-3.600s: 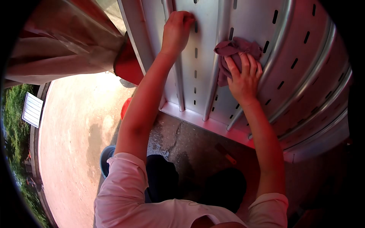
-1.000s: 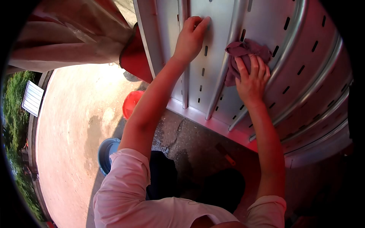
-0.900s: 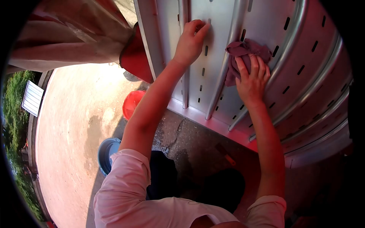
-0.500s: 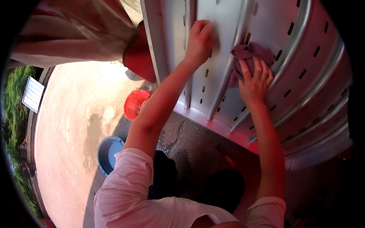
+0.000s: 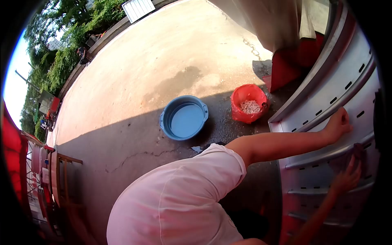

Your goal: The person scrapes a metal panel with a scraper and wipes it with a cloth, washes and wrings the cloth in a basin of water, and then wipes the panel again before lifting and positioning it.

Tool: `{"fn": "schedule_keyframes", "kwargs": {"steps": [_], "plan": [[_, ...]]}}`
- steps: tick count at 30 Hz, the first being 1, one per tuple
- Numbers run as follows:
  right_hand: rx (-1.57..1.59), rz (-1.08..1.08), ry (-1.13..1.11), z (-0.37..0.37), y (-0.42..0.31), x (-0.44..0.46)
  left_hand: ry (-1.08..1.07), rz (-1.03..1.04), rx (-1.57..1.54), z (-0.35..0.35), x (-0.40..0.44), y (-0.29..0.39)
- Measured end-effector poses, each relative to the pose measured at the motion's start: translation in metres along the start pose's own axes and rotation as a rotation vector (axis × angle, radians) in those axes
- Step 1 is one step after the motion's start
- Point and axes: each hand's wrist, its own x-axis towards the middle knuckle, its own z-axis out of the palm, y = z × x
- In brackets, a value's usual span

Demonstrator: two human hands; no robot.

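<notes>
My left hand [image 5: 339,125] is at the slotted metal panel [image 5: 302,124] on the right, its fingers curled together near a row of slots; whatever they may pinch is too small to make out. Lower down, my right hand [image 5: 348,176] rests with spread fingers on a dark purple cloth [image 5: 359,157], pressing it against the panel beside a raised metal rib. The cloth is dim and partly covered by the fingers.
A blue basin [image 5: 185,120] with liquid stands on the ground left of my arm. Beside it is a red-lined bucket [image 5: 248,107] holding pale scraps. A draped tarp [image 5: 265,20] hangs above. A wooden frame [image 5: 65,159] stands at left, and a distant person [image 5: 83,55] is near the trees.
The view has swung far to the left, so the panel and both hands now sit at the right edge. Basin and bucket are in full view. The cloth remains under my right hand.
</notes>
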Motion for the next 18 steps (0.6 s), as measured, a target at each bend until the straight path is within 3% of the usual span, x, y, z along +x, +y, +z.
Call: {"fn": "schedule_keyframes", "kwargs": {"steps": [1, 2, 3, 6, 7, 9, 11, 13, 16, 18], "plan": [[-0.117, -0.001, -0.05, -0.016, -0.008, 0.001, -0.058, -0.067, 0.077, -0.015, -0.032, 0.004], [-0.236, -0.007, -0.1, -0.03, -0.017, 0.004, -0.2, -0.291, -0.132, -0.029, -0.069, 0.026], [-0.352, -0.02, -0.15, -0.043, -0.026, 0.007, -0.341, -0.448, -0.071, -0.045, -0.102, 0.035], [0.175, 0.174, -0.08, -0.068, -0.05, 0.042, -0.547, -0.623, 0.036, -0.087, -0.185, 0.024], [0.16, 0.157, 0.032, -0.079, -0.064, 0.062, -0.604, -0.672, 0.076, -0.099, -0.208, 0.012], [-0.06, -0.03, 0.254, -0.09, -0.081, 0.11, -0.791, -0.551, 0.434, -0.099, -0.219, 0.026], [-0.426, -0.125, 0.314, -0.08, -0.073, 0.16, -0.867, -0.513, 0.354, -0.092, -0.221, 0.024], [-0.732, 0.006, -0.121, -0.032, -0.001, 0.19, -0.929, -0.484, 0.33, -0.091, -0.216, 0.021], [-0.683, -0.223, -0.067, 0.02, -0.078, 0.141, -1.044, -0.398, 0.377, -0.094, -0.216, 0.014], [-0.567, -0.281, -0.219, 0.045, -0.101, 0.087, -1.144, -0.236, 0.443, -0.101, -0.223, 0.003]]}}
